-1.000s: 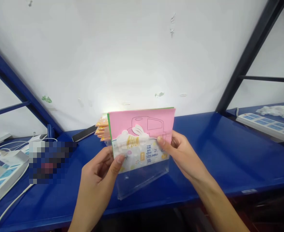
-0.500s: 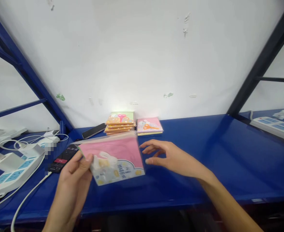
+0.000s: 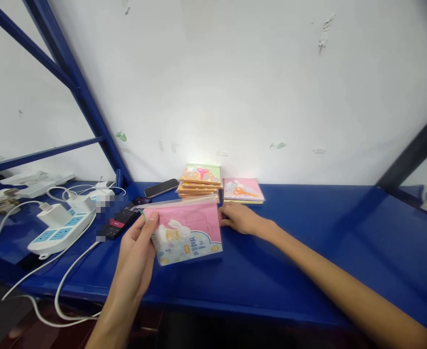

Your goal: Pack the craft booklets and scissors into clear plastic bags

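Note:
My left hand (image 3: 140,242) is closed on the left edge of a clear plastic packet (image 3: 184,228), the thumb in front. Inside is a pink paper-craft booklet with a white rabbit and Chinese lettering; the packet tilts above the table. Just beyond its right edge, my right hand (image 3: 240,218) is low with curled fingers. Its fingertips are partly hidden there, and what they hold, if anything, I cannot make out. Behind the hands lie a stack of orange packets (image 3: 201,182), with pink scissors on top, and a lower pile of pink packets (image 3: 242,190), with orange scissors on top.
A dark phone (image 3: 161,187) lies near the wall, and a lit phone (image 3: 124,218) rests left of my left hand. Farther left are a white power strip (image 3: 58,230) with chargers and trailing cables (image 3: 62,291). Blue shelf posts (image 3: 86,106) frame the blue table (image 3: 308,257).
My right hand has reached farther away and its fingers have curled in by the packet's right edge. The left hand still holds the packet. My view has swung left.

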`<state>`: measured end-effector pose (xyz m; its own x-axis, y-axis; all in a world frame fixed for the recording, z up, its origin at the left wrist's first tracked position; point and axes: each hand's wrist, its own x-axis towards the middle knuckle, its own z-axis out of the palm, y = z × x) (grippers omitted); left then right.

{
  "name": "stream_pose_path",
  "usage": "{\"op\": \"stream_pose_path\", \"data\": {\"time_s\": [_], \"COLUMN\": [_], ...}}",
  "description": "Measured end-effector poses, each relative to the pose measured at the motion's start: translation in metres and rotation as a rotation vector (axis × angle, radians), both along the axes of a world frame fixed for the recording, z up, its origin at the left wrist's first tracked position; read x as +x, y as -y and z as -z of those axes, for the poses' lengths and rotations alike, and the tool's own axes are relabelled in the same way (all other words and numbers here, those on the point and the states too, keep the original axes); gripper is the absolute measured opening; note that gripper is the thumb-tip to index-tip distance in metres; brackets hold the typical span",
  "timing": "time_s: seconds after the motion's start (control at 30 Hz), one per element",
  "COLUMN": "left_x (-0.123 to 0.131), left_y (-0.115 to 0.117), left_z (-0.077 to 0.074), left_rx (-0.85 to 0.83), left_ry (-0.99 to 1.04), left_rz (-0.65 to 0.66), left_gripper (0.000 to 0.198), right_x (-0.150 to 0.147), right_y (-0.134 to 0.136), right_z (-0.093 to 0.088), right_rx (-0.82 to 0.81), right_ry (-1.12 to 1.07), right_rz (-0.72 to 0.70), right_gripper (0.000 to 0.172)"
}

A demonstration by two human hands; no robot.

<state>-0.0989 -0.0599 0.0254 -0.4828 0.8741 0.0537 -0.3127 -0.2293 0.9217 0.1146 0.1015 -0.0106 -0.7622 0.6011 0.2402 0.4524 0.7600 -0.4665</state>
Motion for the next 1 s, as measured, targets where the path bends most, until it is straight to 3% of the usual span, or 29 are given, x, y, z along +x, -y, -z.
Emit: {"op": "stream_pose_path", "data": {"time_s": [0.1, 0.2, 0.27, 0.4, 0.57, 0.83, 1.0], "left_x": [0.009, 0.020, 0.025, 0.030, 0.030, 0.036, 0.039], "left_y": [-0.001, -0.003, -0.005, -0.007, -0.006, -0.006, -0.001], "left_z": [0.007, 0.014, 0.019, 0.027, 0.033, 0.034, 0.028], "left_rx": [-0.008, 0.000, -0.001, 0.008, 0.051, 0.107, 0.126], "left_ry": [0.005, -0.031, -0.077, -0.128, -0.172, -0.162, -0.102], "left_rz": [0.045, 0.079, 0.103, 0.170, 0.246, 0.296, 0.321], "left_gripper": [0.047, 0.049, 0.047, 0.047, 0.043, 0.043, 0.042], "right_x": [0.021, 0.043, 0.053, 0.051, 0.024, 0.008, 0.009], "right_y": [-0.016, -0.015, 0.002, 0.058, 0.099, 0.082, 0.084], "right_z": [-0.010, -0.037, -0.058, -0.082, -0.077, -0.070, -0.072], "right_rx": [-0.034, -0.042, -0.110, -0.279, -0.458, -0.414, -0.373], "right_ry": [-0.050, -0.157, -0.320, -0.639, -0.679, -0.810, -0.720], "right_rz": [0.104, 0.202, 0.227, 0.189, 0.181, 0.210, 0.190], "right_gripper": [0.013, 0.020, 0.028, 0.022, 0.020, 0.024, 0.023]}}
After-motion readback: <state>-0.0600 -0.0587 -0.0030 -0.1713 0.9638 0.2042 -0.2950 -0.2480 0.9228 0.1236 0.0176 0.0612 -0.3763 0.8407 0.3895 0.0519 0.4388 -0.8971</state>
